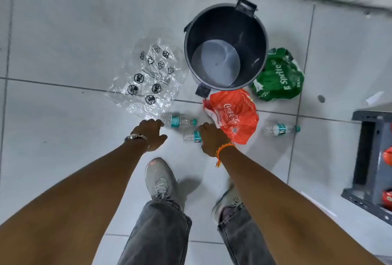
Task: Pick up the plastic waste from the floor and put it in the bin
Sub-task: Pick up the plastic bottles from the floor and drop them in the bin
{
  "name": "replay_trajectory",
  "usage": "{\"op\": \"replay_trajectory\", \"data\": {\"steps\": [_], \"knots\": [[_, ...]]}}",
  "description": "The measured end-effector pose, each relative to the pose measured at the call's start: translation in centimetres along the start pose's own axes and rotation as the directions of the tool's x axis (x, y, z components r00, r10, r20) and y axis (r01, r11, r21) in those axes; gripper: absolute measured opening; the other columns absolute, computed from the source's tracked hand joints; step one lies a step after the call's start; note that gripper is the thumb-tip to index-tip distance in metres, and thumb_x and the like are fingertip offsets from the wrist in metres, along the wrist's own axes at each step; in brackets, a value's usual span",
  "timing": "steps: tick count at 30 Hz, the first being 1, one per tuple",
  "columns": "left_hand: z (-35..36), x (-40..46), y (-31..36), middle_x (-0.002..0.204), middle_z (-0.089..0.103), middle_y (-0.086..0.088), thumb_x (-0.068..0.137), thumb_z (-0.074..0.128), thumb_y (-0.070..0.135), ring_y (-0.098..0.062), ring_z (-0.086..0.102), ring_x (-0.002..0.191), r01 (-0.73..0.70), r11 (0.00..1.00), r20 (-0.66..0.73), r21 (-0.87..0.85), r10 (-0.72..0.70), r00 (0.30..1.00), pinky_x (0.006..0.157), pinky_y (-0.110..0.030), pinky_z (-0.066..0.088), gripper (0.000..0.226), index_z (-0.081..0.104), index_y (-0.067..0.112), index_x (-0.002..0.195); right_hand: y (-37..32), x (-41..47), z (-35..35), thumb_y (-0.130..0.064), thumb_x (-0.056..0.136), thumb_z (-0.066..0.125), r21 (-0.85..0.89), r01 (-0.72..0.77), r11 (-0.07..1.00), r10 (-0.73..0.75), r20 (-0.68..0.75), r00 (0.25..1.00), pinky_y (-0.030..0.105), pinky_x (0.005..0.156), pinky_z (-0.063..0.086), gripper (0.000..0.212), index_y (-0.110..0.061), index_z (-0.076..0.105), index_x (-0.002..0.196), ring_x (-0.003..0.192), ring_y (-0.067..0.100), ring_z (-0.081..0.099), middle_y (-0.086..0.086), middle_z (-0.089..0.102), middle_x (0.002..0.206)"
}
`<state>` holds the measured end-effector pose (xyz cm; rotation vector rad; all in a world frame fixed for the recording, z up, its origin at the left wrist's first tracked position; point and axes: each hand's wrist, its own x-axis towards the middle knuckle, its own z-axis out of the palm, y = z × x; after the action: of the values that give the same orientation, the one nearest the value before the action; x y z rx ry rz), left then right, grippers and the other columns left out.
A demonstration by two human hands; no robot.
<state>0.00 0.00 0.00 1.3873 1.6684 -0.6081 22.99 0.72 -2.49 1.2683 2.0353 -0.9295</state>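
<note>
Bin (225, 13) stands open and empty ahead, so everything goes there. Clear printed sheet (148, 78) lies flat to its left, green Sprite wrapper (277, 76) and red Coca-Cola wrapper (233, 116) crumpled beside it. Three bottles on the tiles: far one (281, 130) untouched, my left hand (151, 135) open, reaching for this one (180, 120), my right hand (212, 141) covering the nearest (192, 136); whether it grips, I cannot tell.

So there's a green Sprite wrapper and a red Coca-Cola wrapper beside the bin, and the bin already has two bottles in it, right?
Not quite. The head view shows the bin holding no bottles; three bottles still lie on the floor, for example one near the left hand. The green Sprite wrapper and red Coca-Cola wrapper are indeed beside the bin.
</note>
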Motion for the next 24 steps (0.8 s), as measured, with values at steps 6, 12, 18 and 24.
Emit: {"op": "replay_trajectory", "data": {"steps": [6, 12, 18, 24], "knots": [[2.0, 4.1, 0.9, 0.138, 0.055, -0.015, 0.091, 0.061, 0.037, -0.036, 0.049, 0.13, 0.001, 0.986, -0.068, -0.166, -0.012, 0.998, 0.106, -0.044, 0.041, 0.056, 0.048, 0.017, 0.141, -0.2, 4.9, 2.6, -0.023, 0.083, 0.072, -0.203, -0.024, 0.979, 0.012, -0.058, 0.998, 0.044, 0.093, 0.051, 0.057, -0.008, 0.05, 0.133, 0.117, 0.032, 0.057, 0.013, 0.057, 0.126], [3.4, 4.8, 1.8, 0.136, 0.052, -0.014, 0.09, 0.062, 0.033, -0.035, 0.05, 0.126, -0.01, 0.967, -0.142, -0.253, -0.027, 0.989, 0.102, -0.044, 0.044, 0.052, 0.05, 0.016, 0.139, 0.1, 4.9, 4.9, -0.015, 0.086, 0.066, -0.271, 0.006, 0.962, -0.03, -0.082, 0.996, 0.041, 0.09, 0.049, 0.039, -0.009, 0.056, 0.123, 0.114, 0.031, 0.058, 0.012, 0.061, 0.121], [2.7, 3.8, 2.0, 0.135, 0.053, -0.011, 0.088, 0.062, 0.031, -0.033, 0.05, 0.125, 0.042, 0.951, -0.148, -0.306, -0.091, 0.985, 0.104, -0.043, 0.043, 0.051, 0.052, 0.017, 0.137, 0.9, -2.4, -6.2, -0.04, 0.072, 0.074, 0.538, 0.078, 0.84, 0.324, -0.611, 0.722, 0.033, 0.069, 0.053, 0.037, -0.015, 0.066, 0.098, 0.079, 0.022, 0.063, 0.004, 0.067, 0.09], [0.7, 3.1, 3.9, 0.133, 0.053, -0.01, 0.089, 0.059, 0.03, -0.033, 0.05, 0.125, 0.053, 0.951, -0.133, -0.303, -0.098, 0.986, 0.103, -0.042, 0.044, 0.048, 0.053, 0.018, 0.136, 2.9, -3.7, -19.5, -0.036, 0.076, 0.079, 0.649, 0.313, 0.694, 0.553, -0.758, 0.347, 0.025, 0.071, 0.057, 0.037, -0.014, 0.07, 0.104, 0.081, 0.013, 0.069, 0.0, 0.072, 0.093]]}}
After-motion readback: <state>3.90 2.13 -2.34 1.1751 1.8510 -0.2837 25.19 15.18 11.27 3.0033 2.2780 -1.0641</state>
